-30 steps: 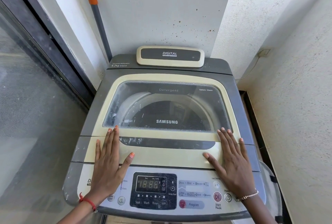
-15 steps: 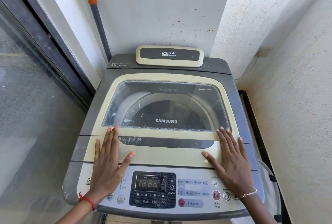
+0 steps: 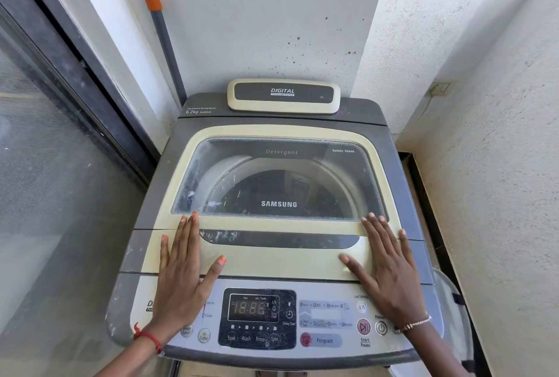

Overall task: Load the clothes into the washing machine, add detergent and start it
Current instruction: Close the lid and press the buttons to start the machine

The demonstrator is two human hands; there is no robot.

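Top-load washing machine [image 3: 402, 165], lid [image 3: 281, 261] closed. Left hand [image 3: 184, 274] and right hand [image 3: 387, 268] flat on lid's front edge, fingers straight, palms partly over control panel [image 3: 326, 316]. Display [image 3: 252, 307] shows 18:88. Orange-tipped pole [image 3: 163, 35] leans against wall behind.

drum [image 3: 273, 184] contents indistinct, panel [image 3: 325, 315] print unreadable
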